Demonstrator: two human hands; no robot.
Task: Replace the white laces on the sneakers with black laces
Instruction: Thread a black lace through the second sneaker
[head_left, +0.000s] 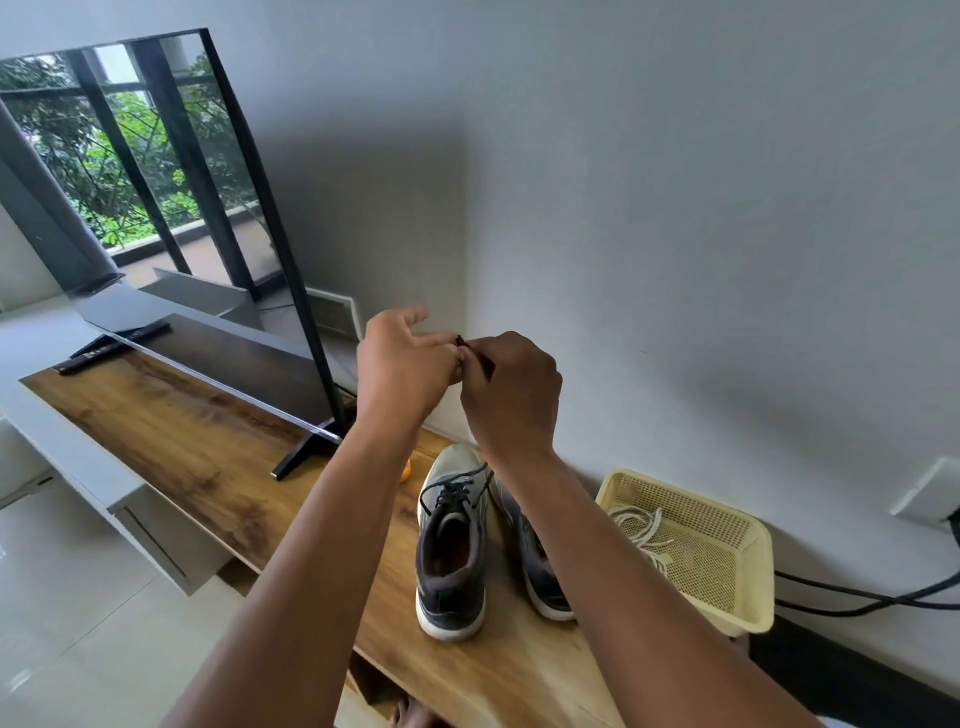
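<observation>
left hand (402, 358): raised above the shoes, thumb and fingers pinching the black lace (470, 349) tip; upper fingers loose.
right hand (511, 387): touching the left, fingertips also pinching the same lace end; lace runs under the palm.
lace axis: from the pinch it dropped down and toward the person, reappearing at the left sneaker (452, 540) eyelets. Both ends looked drawn up together; can't confirm.
left sneaker: on the wooden shelf (171, 441), toe to the wall, black lace threaded.
right sneaker (535, 556): just beside it, mostly hidden by the right forearm; lacing not visible.
white laces (641, 525): in the yellow basket (727, 618), right of the shoes.
nearer hand: equal, both on the tip.
judgement: likely evening the ends; next pull goes straight up along the lace.
</observation>
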